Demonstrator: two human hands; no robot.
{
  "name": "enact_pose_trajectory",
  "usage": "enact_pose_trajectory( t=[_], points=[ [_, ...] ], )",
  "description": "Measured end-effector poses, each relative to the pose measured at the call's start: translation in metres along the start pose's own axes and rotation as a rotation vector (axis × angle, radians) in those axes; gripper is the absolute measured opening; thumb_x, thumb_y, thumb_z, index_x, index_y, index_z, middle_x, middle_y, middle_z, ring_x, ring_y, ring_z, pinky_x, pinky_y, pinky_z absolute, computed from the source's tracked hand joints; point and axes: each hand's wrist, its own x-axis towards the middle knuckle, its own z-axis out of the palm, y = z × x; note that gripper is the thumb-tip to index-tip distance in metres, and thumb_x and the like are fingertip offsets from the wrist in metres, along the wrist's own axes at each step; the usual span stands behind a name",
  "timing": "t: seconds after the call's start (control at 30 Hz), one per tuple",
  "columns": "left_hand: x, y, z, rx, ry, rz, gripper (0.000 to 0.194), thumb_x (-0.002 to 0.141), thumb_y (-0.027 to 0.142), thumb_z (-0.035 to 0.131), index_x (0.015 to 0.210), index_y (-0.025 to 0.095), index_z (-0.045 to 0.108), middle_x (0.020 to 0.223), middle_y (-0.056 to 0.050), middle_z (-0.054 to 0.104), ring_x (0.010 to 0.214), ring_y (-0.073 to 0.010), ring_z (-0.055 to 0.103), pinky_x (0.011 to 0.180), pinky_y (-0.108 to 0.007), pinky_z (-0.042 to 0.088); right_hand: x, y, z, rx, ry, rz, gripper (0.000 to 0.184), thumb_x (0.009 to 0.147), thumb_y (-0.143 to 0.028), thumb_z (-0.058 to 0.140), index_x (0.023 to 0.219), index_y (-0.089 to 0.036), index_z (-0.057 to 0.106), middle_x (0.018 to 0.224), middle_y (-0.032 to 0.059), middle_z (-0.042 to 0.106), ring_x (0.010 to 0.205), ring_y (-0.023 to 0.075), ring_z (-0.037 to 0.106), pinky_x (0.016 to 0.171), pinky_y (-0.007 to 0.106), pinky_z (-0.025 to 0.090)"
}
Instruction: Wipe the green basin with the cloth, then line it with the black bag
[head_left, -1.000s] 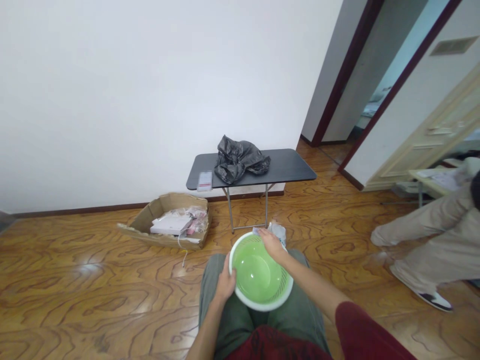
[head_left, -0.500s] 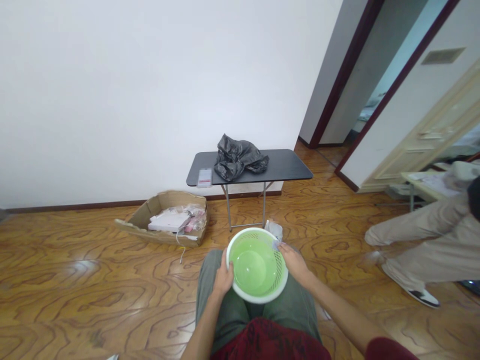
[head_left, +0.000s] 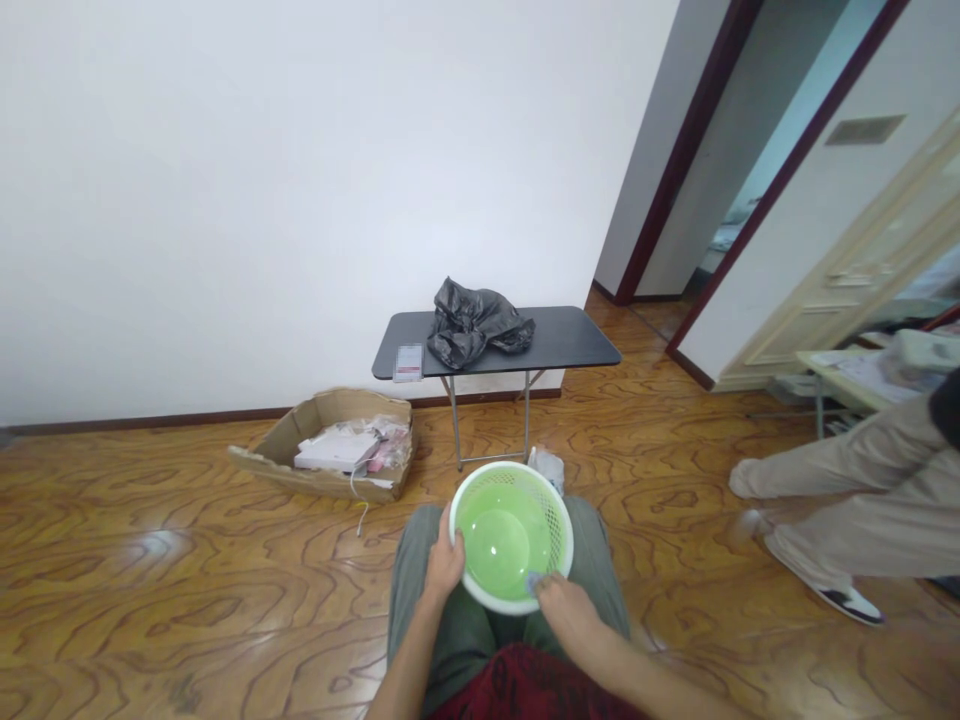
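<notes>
Steadily held on one side, tippy on the other

From the head view, the basket point(head_left: 502, 530) sits over my thighs point(head_left: 409, 580), and everything else lies around it. My left hand point(head_left: 444, 565) clasps its left rim, thumb inside. My right hand point(head_left: 566, 605) is at the near right rim, pinching a small pale cloth point(head_left: 533, 582); I can't tell how each finger lies.

Beyond the basket stands the table point(head_left: 574, 340) with a black bag point(head_left: 476, 325) on it; the box point(head_left: 322, 483) is farther off to the left, and a pale bag point(head_left: 547, 467) lies just past the far right rim. Another person's legs point(head_left: 862, 470) are well to the right.

Pressing hard on the near rim could tip the basket towards me, since only my left hand steadies it. A loose pinch could drop the cloth inside, or a corner could snag in the mesh.
</notes>
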Motion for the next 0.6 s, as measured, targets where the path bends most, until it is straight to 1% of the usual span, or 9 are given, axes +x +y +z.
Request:
enact_pose_trajectory(
  t=[0.1, 0.17, 0.27, 0.33, 0.4, 0.5, 0.6],
  points=[
    [0.001, -0.001, -0.001, 0.008, 0.008, 0.023, 0.067, 0.093, 0.037, 0.048, 0.156, 0.021, 0.033, 0.147, -0.010, 0.058, 0.131, -0.0288, 0.058, 0.115, -0.044, 0.039, 0.006, -0.018, -0.013, 0.127, -0.074, -0.064, 0.046, 0.084, -0.002, 0.042, 0.108, -0.019, 0.078, 0.104, 0.0125, 0.078, 0.099, 0.0235, 0.072, 0.085, 0.027, 0.055],
    [0.001, -0.001, -0.002, 0.003, 0.021, 0.035, 0.064, 0.093, 0.035, 0.048, 0.155, 0.023, 0.035, 0.148, -0.008, 0.057, 0.133, -0.0268, 0.057, 0.115, -0.042, 0.040, 0.011, -0.028, -0.019, 0.274, -0.085, -0.118, 0.050, 0.080, 0.000, 0.043, 0.113, -0.018, 0.076, 0.106, 0.0123, 0.078, 0.101, 0.0235, 0.072, 0.088, 0.029, 0.054],
    [0.001, 0.000, -0.002, -0.003, 0.027, 0.022, 0.063, 0.093, 0.033, 0.048, 0.154, 0.024, 0.036, 0.147, -0.007, 0.058, 0.132, -0.0265, 0.058, 0.114, -0.042, 0.041, 0.020, -0.044, -0.018, 0.545, -0.001, -0.178, 0.056, 0.076, 0.000, 0.044, 0.119, -0.019, 0.074, 0.107, 0.0112, 0.078, 0.101, 0.0227, 0.072, 0.093, 0.031, 0.052],
    [0.001, 0.001, -0.003, -0.004, 0.021, 0.014, 0.064, 0.093, 0.033, 0.047, 0.155, 0.023, 0.035, 0.148, -0.007, 0.057, 0.132, -0.0266, 0.057, 0.115, -0.042, 0.040, 0.023, -0.053, -0.013, 0.689, 0.075, -0.192, 0.054, 0.078, -0.004, 0.044, 0.121, -0.020, 0.073, 0.106, 0.0108, 0.078, 0.100, 0.0229, 0.072, 0.096, 0.034, 0.052],
    [0.002, 0.001, -0.003, -0.005, 0.007, 0.009, 0.065, 0.093, 0.032, 0.046, 0.156, 0.021, 0.033, 0.150, -0.008, 0.055, 0.134, -0.0261, 0.056, 0.116, -0.041, 0.039, 0.025, -0.058, -0.009, 0.771, 0.136, -0.201, 0.051, 0.082, -0.008, 0.044, 0.120, -0.020, 0.074, 0.107, 0.0117, 0.078, 0.103, 0.0242, 0.071, 0.099, 0.038, 0.051],
    [0.004, -0.001, -0.004, -0.014, -0.018, -0.005, 0.068, 0.091, 0.030, 0.047, 0.157, 0.020, 0.031, 0.152, -0.008, 0.053, 0.136, -0.0257, 0.054, 0.117, -0.040, 0.037, 0.019, -0.054, -0.009, 0.812, 0.162, -0.224, 0.049, 0.083, -0.010, 0.041, 0.115, -0.020, 0.077, 0.110, 0.0120, 0.077, 0.107, 0.0247, 0.070, 0.102, 0.042, 0.050],
    [0.008, -0.002, -0.004, -0.075, -0.017, -0.024, 0.071, 0.088, 0.027, 0.052, 0.155, 0.022, 0.033, 0.151, -0.008, 0.054, 0.139, -0.0256, 0.051, 0.117, -0.040, 0.036, 0.010, -0.034, -0.016, 0.804, 0.086, -0.272, 0.048, 0.081, -0.009, 0.042, 0.108, -0.021, 0.079, 0.113, 0.0087, 0.077, 0.108, 0.0230, 0.070, 0.102, 0.038, 0.050]
  ],
)
